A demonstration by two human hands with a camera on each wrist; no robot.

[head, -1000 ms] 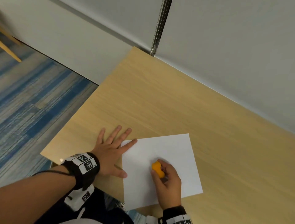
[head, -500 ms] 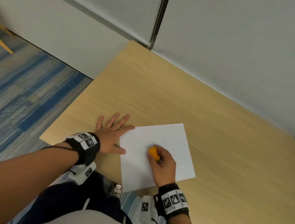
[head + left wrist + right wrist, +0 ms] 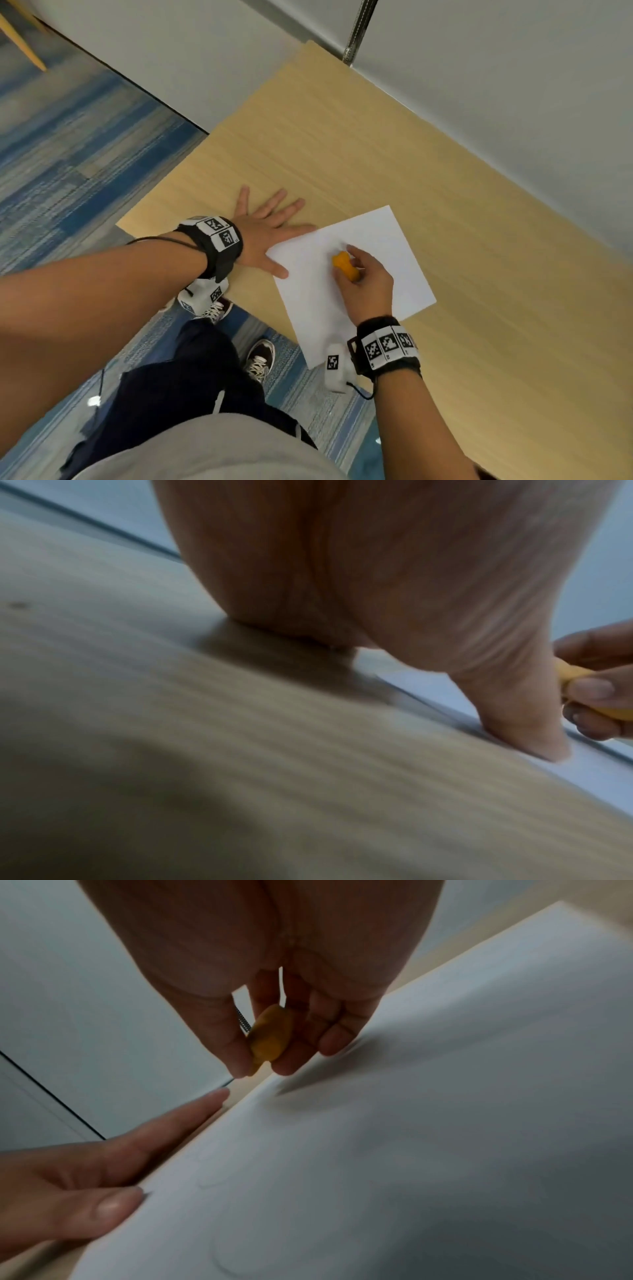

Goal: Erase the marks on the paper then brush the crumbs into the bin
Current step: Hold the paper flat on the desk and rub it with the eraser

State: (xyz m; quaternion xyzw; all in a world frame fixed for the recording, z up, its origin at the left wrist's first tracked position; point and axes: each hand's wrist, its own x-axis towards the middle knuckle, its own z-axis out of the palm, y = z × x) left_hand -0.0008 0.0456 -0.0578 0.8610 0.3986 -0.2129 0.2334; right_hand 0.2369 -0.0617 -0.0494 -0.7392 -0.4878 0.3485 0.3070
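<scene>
head: my left hand [image 3: 263, 233] lies spread, still pinning the paper [image 3: 373, 246] on the table [image 3: 479, 274]. right wrist: my fingers [image 3: 236, 1042] pinch the eraser [image 3: 270, 1034], now further up the sheet; faint marks remain.

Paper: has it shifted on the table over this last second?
Yes. Against the table's near edge, the paper has turned slightly counterclockwise, while the left hand presses its corner and the right hand rubs with the eraser.

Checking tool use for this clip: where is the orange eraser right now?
In the head view the orange eraser is pinched in the right hand, over the middle of the white paper, right of the flat left hand.
</scene>
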